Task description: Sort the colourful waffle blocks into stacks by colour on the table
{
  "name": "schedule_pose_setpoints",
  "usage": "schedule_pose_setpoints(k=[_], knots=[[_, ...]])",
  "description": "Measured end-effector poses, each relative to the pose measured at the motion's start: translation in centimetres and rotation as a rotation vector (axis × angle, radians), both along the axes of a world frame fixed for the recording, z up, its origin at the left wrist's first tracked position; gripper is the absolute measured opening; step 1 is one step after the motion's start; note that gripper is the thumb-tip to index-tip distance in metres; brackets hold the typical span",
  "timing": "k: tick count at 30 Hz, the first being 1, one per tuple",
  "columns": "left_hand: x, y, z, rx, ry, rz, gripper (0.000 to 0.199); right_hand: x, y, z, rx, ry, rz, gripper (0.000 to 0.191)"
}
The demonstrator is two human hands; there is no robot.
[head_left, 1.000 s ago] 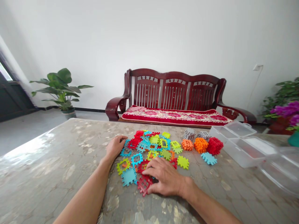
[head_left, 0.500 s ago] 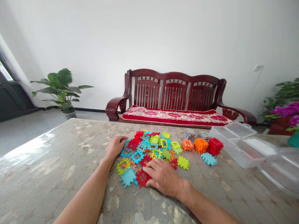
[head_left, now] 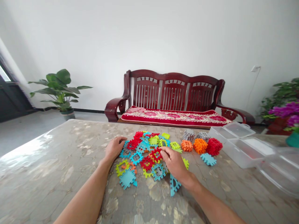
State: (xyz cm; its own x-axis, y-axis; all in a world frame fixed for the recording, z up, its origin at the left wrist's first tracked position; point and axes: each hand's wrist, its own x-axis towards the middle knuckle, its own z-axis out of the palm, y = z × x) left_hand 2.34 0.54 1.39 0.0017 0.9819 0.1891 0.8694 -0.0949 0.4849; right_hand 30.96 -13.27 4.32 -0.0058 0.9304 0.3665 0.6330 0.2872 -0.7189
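Jagged-edged plastic building tiles in blue, red, green and orange lie in a loose pile on the table. My right hand (head_left: pixel 174 161) pinches a red window tile (head_left: pixel 156 154) by its right edge, over the middle of the pile. Below it lie a blue window tile (head_left: pixel 158 171) and a blue triangular tile (head_left: pixel 174 185). Resting at the pile's left edge, my left hand (head_left: pixel 115 147) has its fingers loosely stretched out beside a blue tile (head_left: pixel 125 152), with nothing visible in them. A solid light-blue tile (head_left: pixel 127 178) lies at the near left.
Stacks of orange tiles (head_left: pixel 200 146), red tiles (head_left: pixel 214 146) and grey tiles (head_left: pixel 188 135) stand right of the pile, with a light-blue tile (head_left: pixel 208 159) in front. Clear plastic boxes (head_left: pixel 245 158) with raised lids sit farther right. A wooden bench (head_left: pixel 175 90) stands beyond the table (head_left: pixel 58 174).
My right hand has moved up and right from the near edge of the pile, taking the red window tile along. Blue tiles beneath it now show. My left hand has stayed in place.
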Motion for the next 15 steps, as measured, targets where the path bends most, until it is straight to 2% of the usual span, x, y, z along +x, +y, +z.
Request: schedule_pose_setpoints(k=[3,8,11,15], knots=[[-0.1,0.1,-0.1,0.003,0.004,-0.009,0.036,2.5,1.4,-0.2,-0.009,0.025,-0.094,0.031],[-0.2,0.4,-0.4,0.008,0.001,-0.022,0.036,5.8,2.8,-1.4,-0.071,-0.079,-0.223,0.039],[-0.3,0.5,-0.5,0.013,-0.005,-0.03,0.036,6.2,3.0,-2.4,-0.092,-0.144,-0.226,0.043],[-0.3,0.4,-0.4,0.011,-0.012,-0.031,0.036,5.8,3.3,-3.5,-0.047,-0.197,-0.289,0.059]])
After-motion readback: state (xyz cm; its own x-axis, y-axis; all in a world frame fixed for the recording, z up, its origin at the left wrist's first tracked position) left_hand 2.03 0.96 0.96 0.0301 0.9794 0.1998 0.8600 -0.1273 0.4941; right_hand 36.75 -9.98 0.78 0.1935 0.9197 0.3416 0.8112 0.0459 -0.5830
